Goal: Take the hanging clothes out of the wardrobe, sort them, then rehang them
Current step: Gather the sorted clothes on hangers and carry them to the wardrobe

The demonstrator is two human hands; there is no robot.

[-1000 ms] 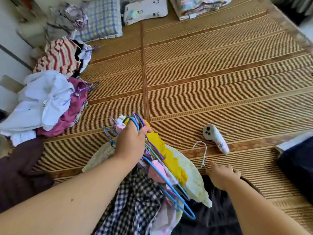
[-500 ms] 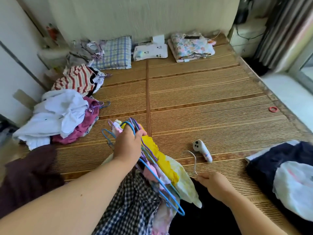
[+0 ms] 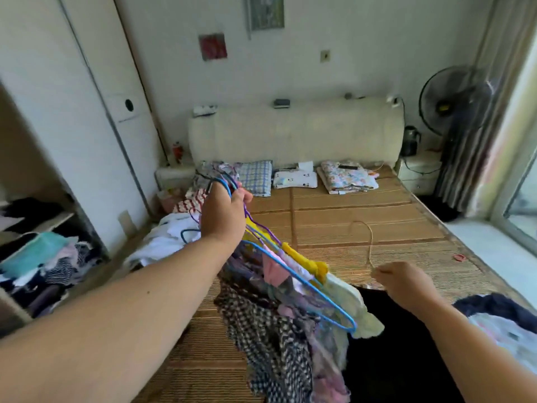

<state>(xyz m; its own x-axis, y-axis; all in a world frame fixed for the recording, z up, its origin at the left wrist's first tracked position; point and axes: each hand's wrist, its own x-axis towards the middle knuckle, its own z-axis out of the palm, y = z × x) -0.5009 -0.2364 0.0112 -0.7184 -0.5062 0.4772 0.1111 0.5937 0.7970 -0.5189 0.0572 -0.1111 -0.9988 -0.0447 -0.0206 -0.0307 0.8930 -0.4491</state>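
White panels front the wardrobe (image 3: 66, 117) at the left. Its open part shows shelves: dark folded things on the upper one, and below a loose heap with a teal piece (image 3: 35, 253) on top of striped and pale clothes. The frame edge cuts the shelves off.

On the bed's woven mat (image 3: 348, 225) a white pile (image 3: 165, 239) lies at the near left, partly hidden behind the left forearm. A dark blue heap (image 3: 499, 305) is cut off at the lower right corner. Much of the picture is blurred, and the small things on the headboard cannot be made out.

The left hand (image 3: 223, 218) is raised over the mat, fingers curled tight round a bunch of hanger hooks (image 3: 228, 183), blue and purple among them. The clothes (image 3: 279, 324) on them hang down and to the right from the fist: a black-and-white checked garment, pink and purple pieces, a yellow one (image 3: 305, 261) and a pale one lowest. A blue hanger (image 3: 302, 279) slants across them, and their lower ends run out of the frame.

The right hand (image 3: 406, 285), lower and further right, pinches the neck of a pale wire hanger (image 3: 371, 242), whose hook stands above the hand. A black garment (image 3: 392, 350) spreads below it; whether it hangs on that hanger cannot be told.
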